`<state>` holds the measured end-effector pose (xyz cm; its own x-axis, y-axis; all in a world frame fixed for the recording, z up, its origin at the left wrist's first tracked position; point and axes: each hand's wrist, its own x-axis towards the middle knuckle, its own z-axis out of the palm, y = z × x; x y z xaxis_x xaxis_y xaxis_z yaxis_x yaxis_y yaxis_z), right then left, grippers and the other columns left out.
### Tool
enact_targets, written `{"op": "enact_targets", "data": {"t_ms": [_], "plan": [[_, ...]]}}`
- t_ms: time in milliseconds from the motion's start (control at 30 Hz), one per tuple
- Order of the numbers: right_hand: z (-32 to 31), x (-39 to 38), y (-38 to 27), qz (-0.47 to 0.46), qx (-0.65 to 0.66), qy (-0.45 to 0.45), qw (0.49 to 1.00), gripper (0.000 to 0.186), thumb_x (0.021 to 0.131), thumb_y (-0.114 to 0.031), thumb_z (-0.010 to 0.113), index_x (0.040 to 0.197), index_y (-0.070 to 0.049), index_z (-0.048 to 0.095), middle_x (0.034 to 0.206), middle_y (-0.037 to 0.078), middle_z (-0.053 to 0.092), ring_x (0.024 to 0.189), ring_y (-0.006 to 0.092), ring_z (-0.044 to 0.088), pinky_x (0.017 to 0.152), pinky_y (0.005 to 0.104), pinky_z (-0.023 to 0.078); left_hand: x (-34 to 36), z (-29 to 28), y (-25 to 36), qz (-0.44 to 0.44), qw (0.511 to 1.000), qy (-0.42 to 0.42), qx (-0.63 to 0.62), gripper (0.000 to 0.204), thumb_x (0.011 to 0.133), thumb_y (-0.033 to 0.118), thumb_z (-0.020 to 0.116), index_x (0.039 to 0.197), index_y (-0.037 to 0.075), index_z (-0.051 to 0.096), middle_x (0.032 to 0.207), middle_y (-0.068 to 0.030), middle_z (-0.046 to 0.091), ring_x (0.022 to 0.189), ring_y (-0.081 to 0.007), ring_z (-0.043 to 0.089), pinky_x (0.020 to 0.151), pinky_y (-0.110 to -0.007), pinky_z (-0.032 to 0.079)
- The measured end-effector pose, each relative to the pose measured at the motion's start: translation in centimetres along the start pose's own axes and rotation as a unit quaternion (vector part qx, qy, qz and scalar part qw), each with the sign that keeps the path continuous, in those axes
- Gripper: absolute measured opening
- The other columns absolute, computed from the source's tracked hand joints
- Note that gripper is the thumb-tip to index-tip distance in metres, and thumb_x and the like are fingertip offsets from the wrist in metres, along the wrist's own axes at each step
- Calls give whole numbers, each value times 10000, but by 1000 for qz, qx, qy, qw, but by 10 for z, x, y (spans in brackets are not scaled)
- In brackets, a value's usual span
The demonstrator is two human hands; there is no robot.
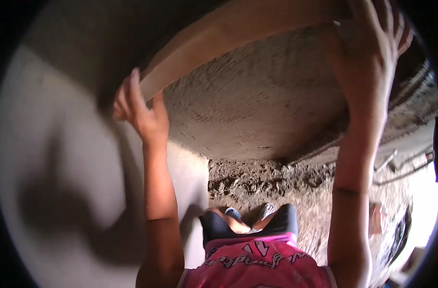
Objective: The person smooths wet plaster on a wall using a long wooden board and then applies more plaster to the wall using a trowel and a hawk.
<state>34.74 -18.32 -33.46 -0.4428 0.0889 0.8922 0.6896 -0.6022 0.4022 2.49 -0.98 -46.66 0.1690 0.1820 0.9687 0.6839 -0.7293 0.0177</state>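
A long, straight wooden board lies across the upper part of a rough, damp-looking grey plastered wall. My left hand grips its left end, the thumb on the lower side and the fingers round the outer edge. Toward the right end, my right hand is raised higher and holds the board, its fingers reaching over it; part of that grip is in shadow. Both arms are stretched up, and the board slants upward to the right.
A smooth pale wall meets the plastered one at a corner on my left. Crumbled mortar lies along the wall's foot, near my feet. To the right are a reddish block, thin rods and a bright opening.
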Motion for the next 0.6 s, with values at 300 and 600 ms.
{"op": "enact_targets", "data": {"t_ms": [300, 600], "plan": [[-60, -113, -95, 23, 168, -104, 980, 455, 759, -110, 677, 1201, -203, 619, 1423, 49, 491, 1404, 275, 366, 1186, 556, 153, -146, 14, -24, -12, 1000, -1, 22, 651, 811, 186, 739, 1421, 215, 515, 1264, -105, 556, 1161, -331, 489, 993, -505, 300], [-107, -210, -122, 10, 127, -182, 975, 548, 765, -100, 716, 1291, -156, 572, 1324, 75, 553, 1346, 268, 435, 1224, 515, 141, -268, 33, -9, 29, 999, 27, -19, 636, 857, 185, 726, 1440, 178, 473, 1251, -87, 541, 1167, -286, 494, 990, -495, 316]]}}
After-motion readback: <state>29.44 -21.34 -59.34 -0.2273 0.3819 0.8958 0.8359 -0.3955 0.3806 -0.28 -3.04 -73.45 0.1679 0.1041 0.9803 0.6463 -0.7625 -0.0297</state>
